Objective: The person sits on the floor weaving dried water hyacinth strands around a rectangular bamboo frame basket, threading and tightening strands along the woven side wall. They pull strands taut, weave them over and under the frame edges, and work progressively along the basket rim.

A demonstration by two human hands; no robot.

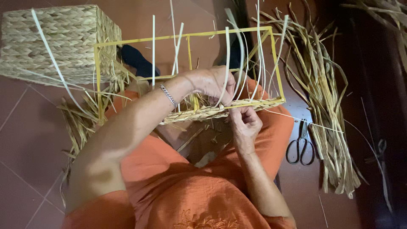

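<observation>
A yellow wire frame [271, 55] shaped like an open box rests across the lap of a seated person in orange clothing, a band of braided straw weaving [212, 111] running along its near bottom rail. The left hand [212, 85], a bracelet [168, 95] on its wrist, reaches over the weaving and closes its grip on the braid and pale upright strands [227, 63] that stand inside the frame. The right hand [243, 124], just below the frame's near rail, pinches a thin strand [296, 117] between its fingers, the strand trailing off to the right. Beyond the frame, on the left, sits a finished woven basket [55, 42] on the red tiled floor [25, 140]. To the frame's right lies a heap of dried straw [326, 106], with black scissors [301, 146] beside it on the floor.
</observation>
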